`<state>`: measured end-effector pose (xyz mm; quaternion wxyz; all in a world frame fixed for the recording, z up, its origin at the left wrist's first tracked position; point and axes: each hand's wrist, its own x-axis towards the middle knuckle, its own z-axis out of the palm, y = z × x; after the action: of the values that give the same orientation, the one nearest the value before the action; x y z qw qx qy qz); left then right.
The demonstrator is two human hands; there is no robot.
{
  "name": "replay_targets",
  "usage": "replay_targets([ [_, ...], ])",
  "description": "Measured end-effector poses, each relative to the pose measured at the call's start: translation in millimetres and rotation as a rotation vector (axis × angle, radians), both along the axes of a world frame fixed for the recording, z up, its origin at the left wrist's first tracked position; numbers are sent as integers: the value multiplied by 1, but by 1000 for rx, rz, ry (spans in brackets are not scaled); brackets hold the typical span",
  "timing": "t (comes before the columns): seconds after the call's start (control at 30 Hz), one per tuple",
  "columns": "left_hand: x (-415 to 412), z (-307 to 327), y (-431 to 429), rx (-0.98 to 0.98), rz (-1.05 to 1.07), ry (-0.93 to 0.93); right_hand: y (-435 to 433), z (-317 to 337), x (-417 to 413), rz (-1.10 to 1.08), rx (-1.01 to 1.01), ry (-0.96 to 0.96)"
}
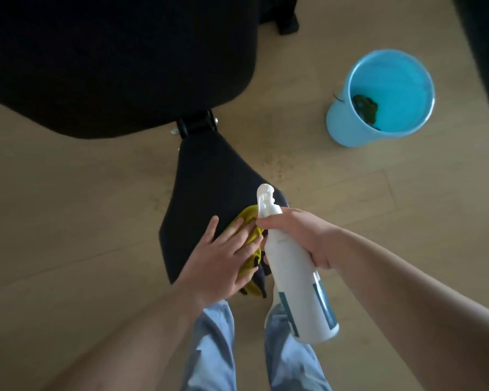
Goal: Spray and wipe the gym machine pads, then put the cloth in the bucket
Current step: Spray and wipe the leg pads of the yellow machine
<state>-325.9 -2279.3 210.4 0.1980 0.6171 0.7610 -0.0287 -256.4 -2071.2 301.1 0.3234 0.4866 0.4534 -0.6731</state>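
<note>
Filling the view toward 11 o'clock, the large black pad [110,66] of the machine hangs over the pale wooden floor [68,207]. Below it, joined by a black bracket, the smaller seat pad [206,176] runs down toward you. Your left hand [223,258] lies palm-down at the seat pad's 5 o'clock end. Its fingers [232,230] are straight and spread, clasping nothing, and they press the yellow cloth [249,218] flat against the pad. The cloth is bunched under that palm, with one edge spilling over the pad's near rim above your jeans [212,348].

Just to the right, your right hand [302,232] has its fingers wrapped around the white spray bottle [294,272], just below the spray head. The bottle is tilted, nozzle toward 12 o'clock and base toward 5 o'clock (its label is too blurred to read). Well apart, at 2 o'clock from the seat pad, the blue bucket [342,128] stands upright on the floor with a dark rag [364,108] inside.
</note>
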Motion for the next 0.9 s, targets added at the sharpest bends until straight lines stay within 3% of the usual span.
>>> replay_targets([
  [0.33,-131,-26,60,-68,350,107,-3,-19,-49,-24,-65,-3],
  [0.5,-178,-30,100,-89,803,-10,-2,-17,-49,-42,-27,5],
  [0.73,-114,-22,55,28,983,-51,-14,-8,-28,0,-24,-7],
  [0.9,-54,-16,-2,-22,901,12,-31,6,-11,23,-39,-14],
])
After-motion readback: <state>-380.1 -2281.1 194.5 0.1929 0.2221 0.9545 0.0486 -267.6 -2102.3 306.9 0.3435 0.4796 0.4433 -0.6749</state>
